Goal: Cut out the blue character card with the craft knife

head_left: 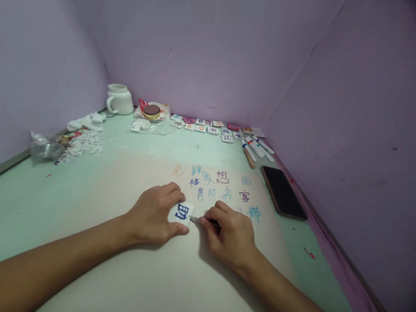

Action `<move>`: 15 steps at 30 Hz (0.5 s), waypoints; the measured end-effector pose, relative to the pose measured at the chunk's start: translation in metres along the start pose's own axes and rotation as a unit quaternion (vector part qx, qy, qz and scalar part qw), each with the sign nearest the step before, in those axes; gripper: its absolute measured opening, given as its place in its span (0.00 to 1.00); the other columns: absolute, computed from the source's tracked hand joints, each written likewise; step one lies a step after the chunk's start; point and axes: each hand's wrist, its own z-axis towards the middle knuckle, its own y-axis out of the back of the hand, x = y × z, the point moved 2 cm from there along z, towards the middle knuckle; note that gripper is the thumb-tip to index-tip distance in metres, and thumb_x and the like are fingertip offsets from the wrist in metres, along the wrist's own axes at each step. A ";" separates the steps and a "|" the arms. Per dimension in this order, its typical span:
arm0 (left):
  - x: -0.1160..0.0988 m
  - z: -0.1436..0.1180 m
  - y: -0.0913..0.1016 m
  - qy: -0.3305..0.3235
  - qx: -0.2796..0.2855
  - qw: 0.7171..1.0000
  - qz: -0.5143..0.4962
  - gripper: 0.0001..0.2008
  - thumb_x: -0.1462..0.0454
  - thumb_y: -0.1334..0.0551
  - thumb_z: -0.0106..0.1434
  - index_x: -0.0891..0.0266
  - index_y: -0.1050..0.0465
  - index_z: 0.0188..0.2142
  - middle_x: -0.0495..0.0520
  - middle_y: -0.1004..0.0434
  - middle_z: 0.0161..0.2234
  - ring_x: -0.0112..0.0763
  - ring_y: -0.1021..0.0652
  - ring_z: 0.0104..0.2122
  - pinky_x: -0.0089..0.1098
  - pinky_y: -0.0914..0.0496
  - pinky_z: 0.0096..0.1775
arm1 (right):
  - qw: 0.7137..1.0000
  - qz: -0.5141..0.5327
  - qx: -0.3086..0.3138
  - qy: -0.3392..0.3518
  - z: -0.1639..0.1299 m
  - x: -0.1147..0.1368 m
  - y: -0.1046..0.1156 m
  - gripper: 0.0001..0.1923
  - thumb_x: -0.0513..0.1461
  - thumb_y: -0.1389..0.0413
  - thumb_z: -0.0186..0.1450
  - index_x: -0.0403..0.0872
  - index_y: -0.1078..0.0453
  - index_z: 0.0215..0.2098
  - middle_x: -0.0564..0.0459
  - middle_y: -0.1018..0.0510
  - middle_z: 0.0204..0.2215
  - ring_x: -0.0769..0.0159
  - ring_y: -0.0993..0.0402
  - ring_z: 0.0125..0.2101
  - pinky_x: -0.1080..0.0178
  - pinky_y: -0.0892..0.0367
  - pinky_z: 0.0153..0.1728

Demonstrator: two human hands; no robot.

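A small white tile [187, 209] with a blue written character lies on a large pale sheet [122, 264]. Thumb and fingers of my left hand [156, 213] close on two opposite edges of it, leaving the character turned sideways. In my right hand [231, 231] is a craft knife [195, 219], gripped like a pen. Its metal blade points left and its tip meets the tile's right edge beside the character. Most of the knife's handle is hidden by my fingers. Beyond my hands, coloured handwritten characters [222, 177] cover part of the sheet.
Finished-looking character tiles [212, 130] lie in rows by the back wall, near several markers [254, 147]. A phone [284, 192] rests on the right. At the left are white paper-like scraps [82, 147], a plastic bag [46, 149] and a white mug [121, 101]. Walls enclose three sides.
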 end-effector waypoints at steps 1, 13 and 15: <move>0.000 0.000 0.000 -0.001 0.000 1.000 0.000 0.20 0.56 0.32 0.48 0.62 0.31 0.39 0.54 0.29 0.39 0.38 0.27 0.35 0.37 0.33 0.37 | 1.000 0.005 0.001 0.001 0.000 0.000 0.001 0.09 0.40 0.47 0.60 0.47 0.29 0.24 0.56 0.30 0.22 0.73 0.39 0.18 0.66 0.52 0.21; 0.002 -0.001 0.002 -0.052 0.022 0.998 -0.004 0.20 0.58 0.38 0.52 0.62 0.30 0.45 0.57 0.30 0.44 0.40 0.27 0.37 0.39 0.34 0.40 | 0.995 0.063 -0.075 0.031 -0.001 -0.003 0.005 0.10 0.38 0.48 0.61 0.45 0.27 0.26 0.55 0.30 0.21 0.73 0.37 0.19 0.68 0.45 0.21; 0.001 -0.001 0.003 -0.049 0.022 0.999 -0.005 0.21 0.58 0.38 0.52 0.62 0.30 0.45 0.58 0.31 0.45 0.41 0.27 0.38 0.40 0.34 0.41 | 0.994 0.050 -0.085 0.042 -0.001 -0.002 0.005 0.10 0.38 0.48 0.61 0.46 0.27 0.26 0.55 0.29 0.22 0.73 0.36 0.19 0.68 0.45 0.21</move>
